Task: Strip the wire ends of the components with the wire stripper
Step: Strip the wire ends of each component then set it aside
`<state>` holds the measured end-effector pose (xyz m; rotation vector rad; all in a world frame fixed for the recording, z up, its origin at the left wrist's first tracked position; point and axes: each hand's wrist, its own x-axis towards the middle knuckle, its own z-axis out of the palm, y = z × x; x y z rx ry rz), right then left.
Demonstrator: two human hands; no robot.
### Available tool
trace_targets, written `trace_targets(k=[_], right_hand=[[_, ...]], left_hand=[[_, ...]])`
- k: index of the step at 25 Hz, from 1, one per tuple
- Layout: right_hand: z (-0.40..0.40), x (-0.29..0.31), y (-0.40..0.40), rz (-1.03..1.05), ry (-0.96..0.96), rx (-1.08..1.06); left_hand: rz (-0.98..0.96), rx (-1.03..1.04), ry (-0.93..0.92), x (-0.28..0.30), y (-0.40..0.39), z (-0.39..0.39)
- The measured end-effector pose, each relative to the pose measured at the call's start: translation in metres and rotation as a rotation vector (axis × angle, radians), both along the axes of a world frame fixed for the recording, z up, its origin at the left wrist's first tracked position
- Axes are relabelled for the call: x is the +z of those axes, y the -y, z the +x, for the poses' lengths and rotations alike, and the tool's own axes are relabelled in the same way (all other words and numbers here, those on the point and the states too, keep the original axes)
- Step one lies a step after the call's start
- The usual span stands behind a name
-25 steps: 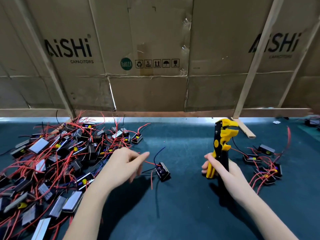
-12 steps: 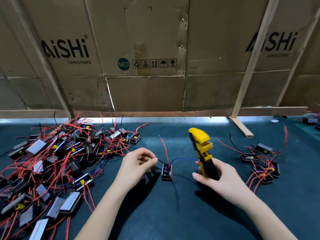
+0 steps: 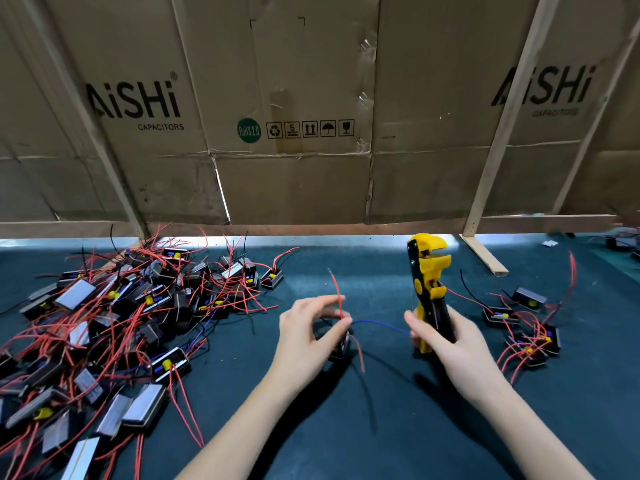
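From the head view, your left hand (image 3: 308,336) held one component (image 3: 341,346) just above the dark worktop (image 3: 381,427), fingers curled around it, thumb and forefinger seeming to pinch at the base of its red wire (image 3: 336,292); blur made the exact contact hard to read. That wire stood up and away from you, its tip free, likely so it could be presented to the tool. A blue wire (image 3: 379,325) ran from the same component across to your right hand (image 3: 450,344), ending at or just behind the fingers.

Your right hand gripped the stripper (image 3: 429,289) by its black and yellow handles, holding it upright with the yellow head at the top and its jaws parted, ready to take a wire end. You kept it close beside the component, so either wire had only a short way to travel.

To your left lay the large pile (image 3: 114,323) of components with tangled red leads, probably the ones waiting. To your right sat a smaller group (image 3: 523,327), well apart, plausibly the finished ones. Cardboard (image 3: 294,98) walled the back of the worktop.
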<state>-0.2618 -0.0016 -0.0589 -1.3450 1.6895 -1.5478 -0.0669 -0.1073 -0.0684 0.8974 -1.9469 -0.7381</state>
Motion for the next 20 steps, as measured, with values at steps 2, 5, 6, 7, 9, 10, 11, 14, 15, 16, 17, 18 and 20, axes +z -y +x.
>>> trace_targets(k=[2, 5, 6, 7, 9, 10, 11, 14, 15, 16, 17, 18, 20], right_hand=[[-0.008, 0.000, -0.001, -0.020, -0.144, -0.139], [-0.009, -0.002, 0.001, -0.008, -0.352, -0.310], [-0.008, -0.003, 0.002, 0.023, -0.403, -0.357], [-0.008, -0.004, 0.004, 0.056, -0.475, -0.409], [-0.012, -0.007, 0.010, 0.091, -0.676, -0.502], [-0.014, -0.006, 0.013, 0.101, -0.776, -0.527], [-0.015, -0.003, 0.016, 0.129, -0.859, -0.535], [-0.014, 0.008, 0.033, 0.323, -1.036, -0.521], [-0.013, 0.010, 0.038, 0.389, -1.083, -0.517], [-0.011, 0.010, 0.043, 0.437, -1.110, -0.517], [-0.008, 0.009, 0.046, 0.458, -1.115, -0.516], [-0.005, 0.006, 0.048, 0.459, -1.109, -0.518], [0.001, -0.003, 0.049, 0.437, -1.107, -0.523]], left_hand=[[0.034, -0.012, -0.033, -0.001, -0.001, -0.004], [0.231, -0.090, -0.091, -0.001, 0.001, 0.002], [0.318, -0.115, -0.105, -0.001, 0.003, 0.005], [0.372, -0.124, -0.107, 0.000, 0.005, 0.008], [0.376, -0.109, -0.075, -0.001, 0.012, 0.014], [0.366, -0.112, -0.065, -0.001, 0.014, 0.016], [0.365, -0.126, -0.064, 0.000, 0.015, 0.018], [0.335, -0.161, -0.026, -0.001, 0.017, 0.019], [0.315, -0.159, -0.004, -0.001, 0.018, 0.019], [0.305, -0.152, 0.007, -0.003, 0.019, 0.019], [0.302, -0.140, 0.007, -0.004, 0.020, 0.019], [0.303, -0.127, -0.002, -0.005, 0.022, 0.020], [0.325, -0.094, -0.034, -0.006, 0.022, 0.020]])
